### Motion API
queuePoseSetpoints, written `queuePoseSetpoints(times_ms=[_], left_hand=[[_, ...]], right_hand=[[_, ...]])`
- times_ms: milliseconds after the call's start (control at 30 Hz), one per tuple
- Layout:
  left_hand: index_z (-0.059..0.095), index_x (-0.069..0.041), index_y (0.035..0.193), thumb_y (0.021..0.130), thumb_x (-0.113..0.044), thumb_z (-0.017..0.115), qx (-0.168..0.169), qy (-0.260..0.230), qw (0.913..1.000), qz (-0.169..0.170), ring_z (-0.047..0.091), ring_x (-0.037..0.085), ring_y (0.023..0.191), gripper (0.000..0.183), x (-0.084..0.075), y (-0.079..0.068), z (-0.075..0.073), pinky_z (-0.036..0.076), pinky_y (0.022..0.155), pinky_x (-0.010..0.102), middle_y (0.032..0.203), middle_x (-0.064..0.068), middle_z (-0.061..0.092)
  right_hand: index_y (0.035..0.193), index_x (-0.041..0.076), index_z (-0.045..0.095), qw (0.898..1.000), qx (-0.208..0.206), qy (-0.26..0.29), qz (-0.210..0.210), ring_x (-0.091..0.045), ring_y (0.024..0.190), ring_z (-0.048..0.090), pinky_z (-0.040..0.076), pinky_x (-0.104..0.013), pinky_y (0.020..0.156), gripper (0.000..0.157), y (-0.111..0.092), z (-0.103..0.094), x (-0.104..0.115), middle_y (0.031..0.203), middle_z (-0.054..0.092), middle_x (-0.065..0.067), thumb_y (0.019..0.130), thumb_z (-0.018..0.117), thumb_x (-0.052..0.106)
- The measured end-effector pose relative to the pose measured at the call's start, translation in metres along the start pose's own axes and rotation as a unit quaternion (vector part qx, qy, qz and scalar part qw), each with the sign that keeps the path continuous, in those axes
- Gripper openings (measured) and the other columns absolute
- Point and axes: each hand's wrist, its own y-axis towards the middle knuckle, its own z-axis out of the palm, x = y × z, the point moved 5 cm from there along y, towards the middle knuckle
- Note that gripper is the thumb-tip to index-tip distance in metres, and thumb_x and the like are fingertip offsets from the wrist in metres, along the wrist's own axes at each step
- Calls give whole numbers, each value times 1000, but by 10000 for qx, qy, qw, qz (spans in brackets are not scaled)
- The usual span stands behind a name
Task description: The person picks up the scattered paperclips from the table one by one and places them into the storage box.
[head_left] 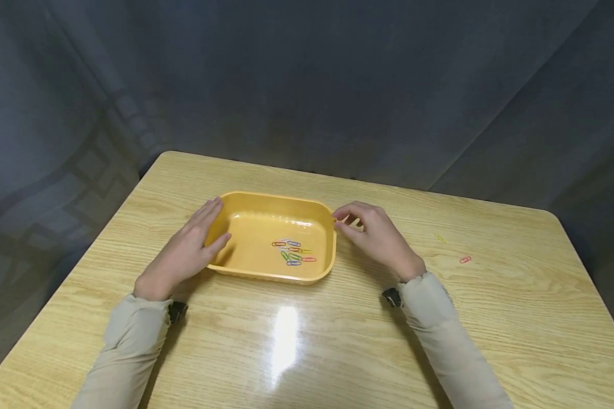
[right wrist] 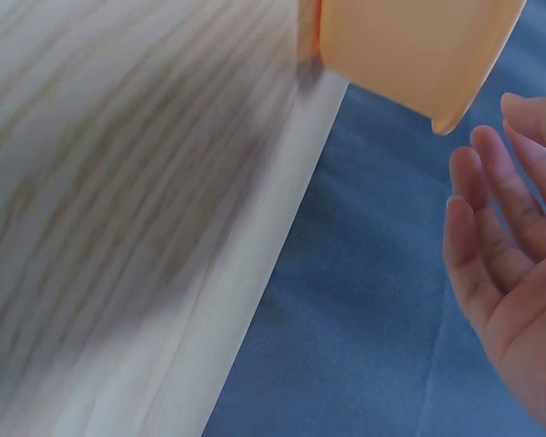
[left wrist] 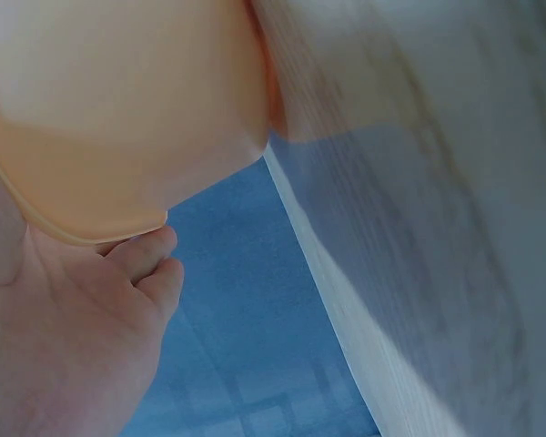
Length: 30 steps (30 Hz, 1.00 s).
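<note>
A yellow-orange plastic tray [head_left: 256,199] with rounded corners stands on the table. Several coloured paper clips [head_left: 294,257] lie in a loose group in its right half. At the tray's left end, my left hand [head_left: 186,247] holds the rim, thumb over the inner side and fingers along the outer side. My right hand [head_left: 376,236] is at the right end, fingers loosely bent, thumb and forefinger right by the rim. In the right wrist view, a small gap shows between these fingers [right wrist: 505,209] and the tray edge, with nothing in them.
On the wood-grain table [head_left: 307,352], a yellow paper clip [head_left: 440,238] and a pink one [head_left: 465,259] lie to the right of my right hand. A dark curtain [head_left: 307,85] hangs behind the table's far edge.
</note>
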Motion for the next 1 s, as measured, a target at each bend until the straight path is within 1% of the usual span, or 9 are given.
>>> queuePoseSetpoints(times_ms=[233, 333, 467, 600, 833, 1000], left_hand=[[15, -1, 158, 102, -32, 54, -14, 3, 10000, 11, 10, 35, 155, 74, 1, 1, 1, 14, 125, 54, 167, 15, 10], [15, -1, 158, 102, -32, 54, -5, -3, 10000, 5, 10, 35, 155, 74, 0, 1, 1, 14, 125, 54, 167, 14, 10], [15, -2, 158, 103, -32, 53, 5, -11, 10000, -4, 8, 33, 155, 74, 0, 0, 1, 14, 125, 54, 167, 14, 10], [16, -1, 158, 102, -32, 54, -19, -6, 10000, 15, 9, 34, 155, 74, 1, 0, 1, 14, 125, 54, 167, 16, 11], [16, -1, 158, 102, -31, 54, -31, -17, 10000, 28, 9, 34, 155, 74, 1, 0, 1, 15, 125, 55, 167, 16, 12], [16, 0, 158, 102, -31, 54, -41, -23, 10000, 32, 10, 34, 155, 74, 1, 0, 1, 15, 125, 55, 167, 16, 12]], right_hand=[[111, 9, 72, 9999, 13, -97, 31, -20, 95, 67, 53, -36, 80, 19, -6, -5, -9, 112, 72, -4, 95, 67, 18], [112, 7, 71, 9999, 21, -113, 19, -21, 96, 67, 54, -40, 80, 20, -9, -7, -15, 112, 72, -6, 96, 66, 18], [113, 5, 70, 9999, 5, -148, 7, -22, 95, 67, 54, -41, 80, 21, -13, -10, -22, 112, 72, -8, 97, 65, 17], [113, 5, 71, 9998, -4, -201, 93, -22, 95, 67, 53, -39, 80, 21, -16, -13, -28, 113, 72, -8, 96, 65, 17], [114, 5, 70, 9992, -25, -326, 215, -24, 96, 67, 54, -41, 81, 22, -22, -20, -43, 115, 71, -9, 97, 64, 17], [114, 3, 70, 9987, -23, -427, 271, -25, 95, 67, 54, -43, 80, 21, -27, -25, -52, 114, 71, -10, 96, 65, 14]])
